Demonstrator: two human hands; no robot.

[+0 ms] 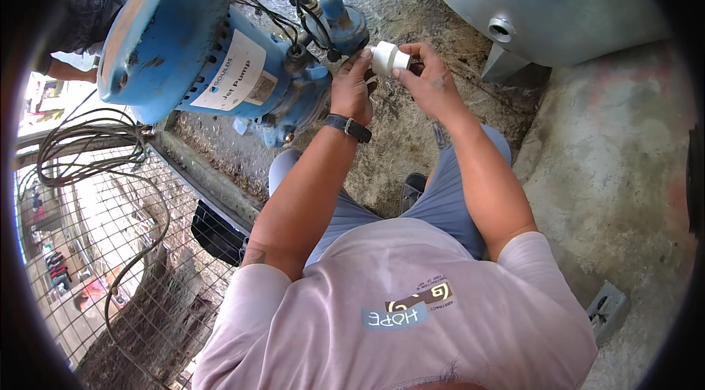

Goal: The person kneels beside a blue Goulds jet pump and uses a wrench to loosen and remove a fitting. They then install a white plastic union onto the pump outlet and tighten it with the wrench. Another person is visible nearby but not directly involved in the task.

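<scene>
A short white plastic pipe fitting (388, 57) is held between both my hands above the concrete floor. My left hand (351, 86), with a dark watch on its wrist, grips the fitting's left end, close to the blue pump's outlet. From the right side my right hand (428, 78) pinches the fitting. A large blue motor pump (194, 52) with black wires lies to the left, its blue valve head (344, 23) just beyond my left hand.
A grey metal tank (543, 1) with a round threaded port (501, 28) stands at the upper right. A wire mesh fence (110, 243) and coiled cable (81, 147) are at the left. Another person's sleeve (84, 15) shows at the top left. A grey block (606, 311) lies at the lower right.
</scene>
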